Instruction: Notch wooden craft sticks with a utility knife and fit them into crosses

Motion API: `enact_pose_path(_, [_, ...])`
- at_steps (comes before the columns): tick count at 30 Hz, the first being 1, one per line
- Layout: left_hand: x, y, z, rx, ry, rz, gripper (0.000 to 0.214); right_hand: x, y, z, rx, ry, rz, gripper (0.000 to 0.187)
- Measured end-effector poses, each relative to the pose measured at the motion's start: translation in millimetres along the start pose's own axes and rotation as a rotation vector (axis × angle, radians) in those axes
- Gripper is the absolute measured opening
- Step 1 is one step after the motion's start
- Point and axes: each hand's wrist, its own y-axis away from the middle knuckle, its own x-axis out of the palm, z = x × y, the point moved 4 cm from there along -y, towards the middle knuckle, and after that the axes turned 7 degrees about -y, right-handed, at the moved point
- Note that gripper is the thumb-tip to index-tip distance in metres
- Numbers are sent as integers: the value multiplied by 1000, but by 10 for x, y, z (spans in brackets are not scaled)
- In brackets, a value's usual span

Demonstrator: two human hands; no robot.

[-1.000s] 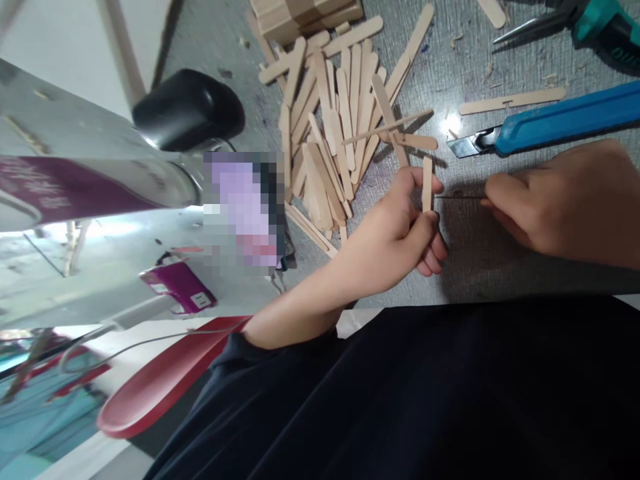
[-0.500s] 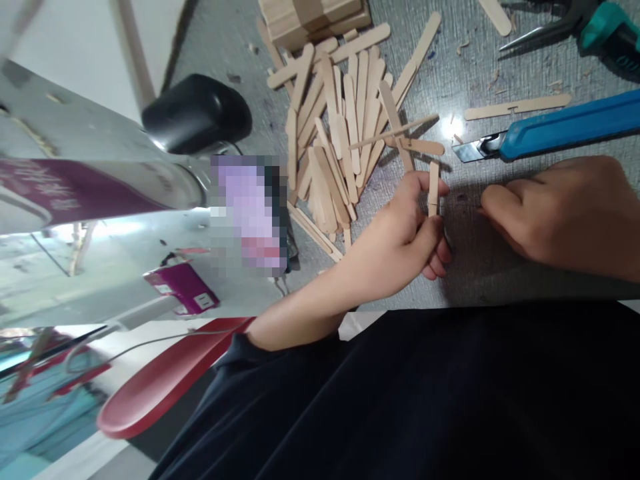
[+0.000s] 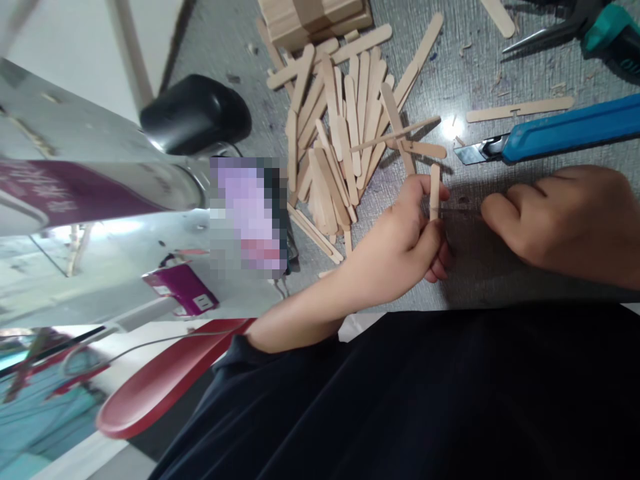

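My left hand (image 3: 403, 243) pinches a short wooden stick piece (image 3: 435, 190) upright between thumb and fingers, just above the grey table (image 3: 470, 67). My right hand (image 3: 565, 223) is closed in a loose fist to its right, gripping a thin dark needle-like tool (image 3: 460, 211) whose tip meets the stick piece. A pile of wooden craft sticks (image 3: 340, 127) lies just beyond my left hand. A blue utility knife (image 3: 550, 130) lies beyond my right hand with its blade pointing left.
A notched stick (image 3: 520, 109) and teal-handled pliers (image 3: 575, 27) lie at the far right. A stack of sticks (image 3: 315, 17) sits at the top. A black object (image 3: 195, 113), a purple box (image 3: 183, 288) and a red chair seat (image 3: 160, 380) are at left.
The thin tool in my right hand drew back from the stick piece half a second ago and now touches it again. My right hand has sunk slightly lower in the view.
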Motion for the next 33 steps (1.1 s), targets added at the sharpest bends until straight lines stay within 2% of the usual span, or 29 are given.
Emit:
enact_pose_path(5, [8, 2, -6, -9, -29, -17, 28, 8, 4, 4, 8, -8, 13, 33])
enact_pose_path(12, [48, 17, 4, 23, -90, -107, 21, -29, -8, 5, 5, -49, 39, 36])
enact_pose_path(16, [52, 21, 6, 7, -95, -100, 18, -67, -22, 12, 8, -42, 32, 36])
enact_pose_path(23, [38, 18, 0, 4, -67, -84, 18, -101, -28, 80, -48, 149, 54, 39])
enact_pose_path(33, [32, 5, 21, -15, -19, -64, 23, -13, 45, 26, 2, 69, -12, 33])
